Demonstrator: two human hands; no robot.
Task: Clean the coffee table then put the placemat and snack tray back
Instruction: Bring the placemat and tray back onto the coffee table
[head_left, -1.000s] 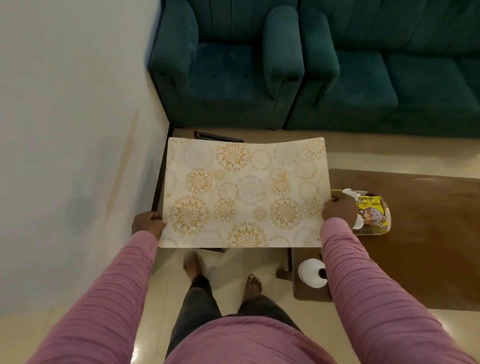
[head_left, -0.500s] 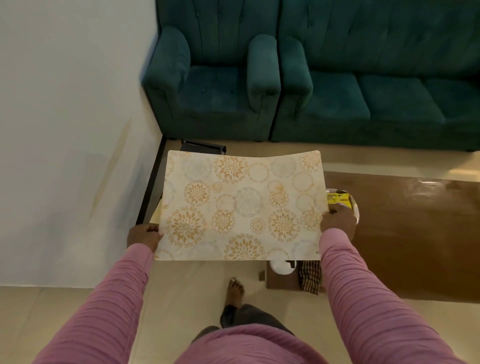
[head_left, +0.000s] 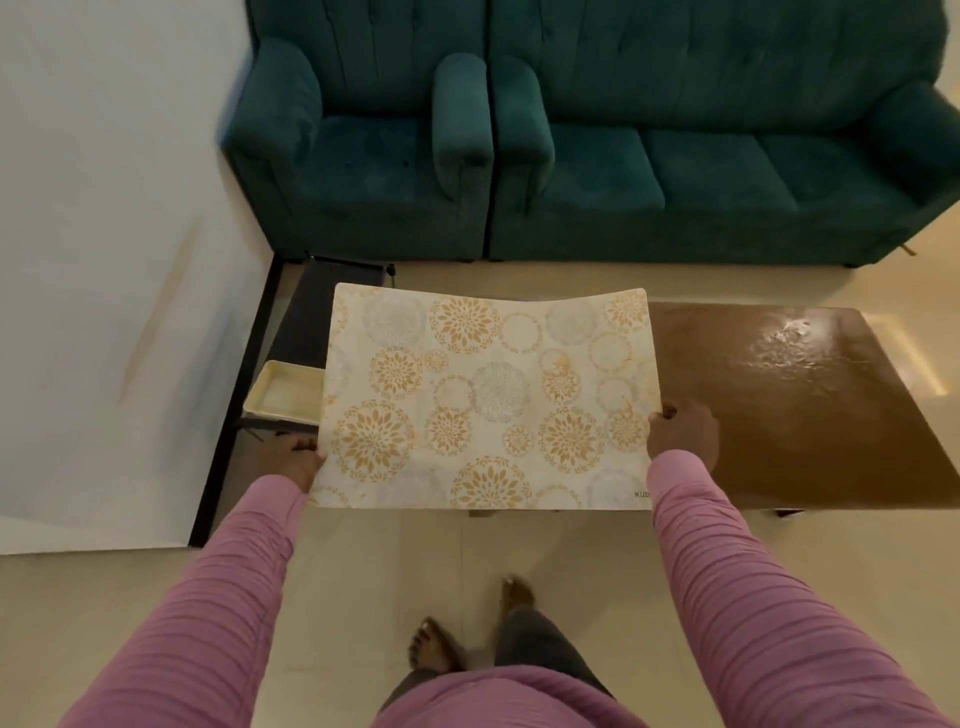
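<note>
I hold a cream placemat (head_left: 488, 400) with gold and grey flower rings flat in the air, over the left end of the brown coffee table (head_left: 789, 405). My left hand (head_left: 293, 460) grips its left edge and my right hand (head_left: 683, 428) pinches its right edge. The table's bare top shines with a wet-looking patch at the far right. A pale yellow tray (head_left: 283, 397) sits on a dark side stand left of the placemat. The snack tray with the yellow packet is hidden behind the placemat.
A teal armchair (head_left: 363, 156) and a teal sofa (head_left: 727, 145) stand behind the table. A white wall (head_left: 104, 260) runs along the left. My bare feet (head_left: 467, 623) stand on the beige tiled floor in front of the table.
The placemat has shifted right, toward the coffee table, and now covers the snack tray, tissue roll and cloth seen earlier. The yellow tray on the side stand has come into view.
</note>
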